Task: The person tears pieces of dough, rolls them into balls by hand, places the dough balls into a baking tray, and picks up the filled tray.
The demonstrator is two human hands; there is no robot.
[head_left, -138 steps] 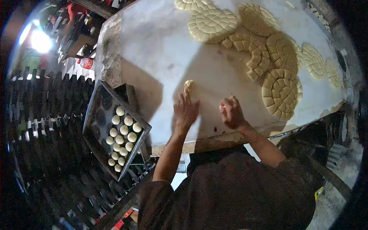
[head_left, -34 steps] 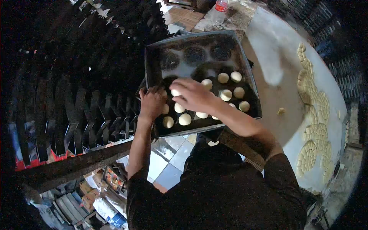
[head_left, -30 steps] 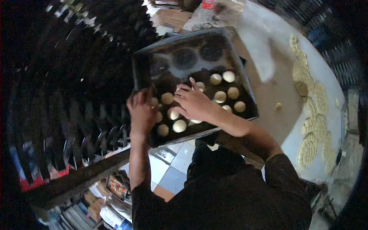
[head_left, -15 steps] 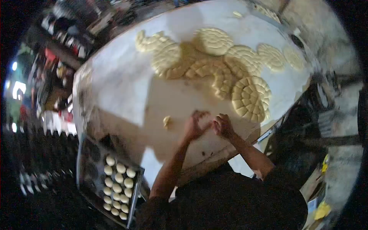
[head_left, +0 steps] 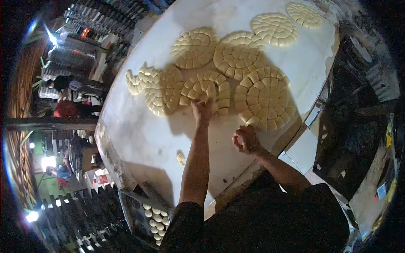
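Observation:
My left hand (head_left: 202, 110) reaches to the lower edge of a cut dough round (head_left: 201, 86), its fingers on the pieces there; whether they grip one is hard to see. My right hand (head_left: 245, 140) is curled closed over the table near its front edge, below a large round of dough (head_left: 265, 99) scored into pieces. What it holds, if anything, is hidden in the fingers. A small lump of dough (head_left: 180, 157) lies alone on the table, left of my left forearm.
More cut dough rounds (head_left: 274, 29) lie across the pale table (head_left: 145, 122). At the lower left a dark tray (head_left: 136, 211) holds several dough balls (head_left: 157, 218). Beyond the table at the left, a person (head_left: 63, 83) stands in the background, near wooden posts and bright lamps.
My left hand has moved away from my right and forward to the cut dough. My right hand stays near the front edge. The view has turned, and the tray shows lower in it.

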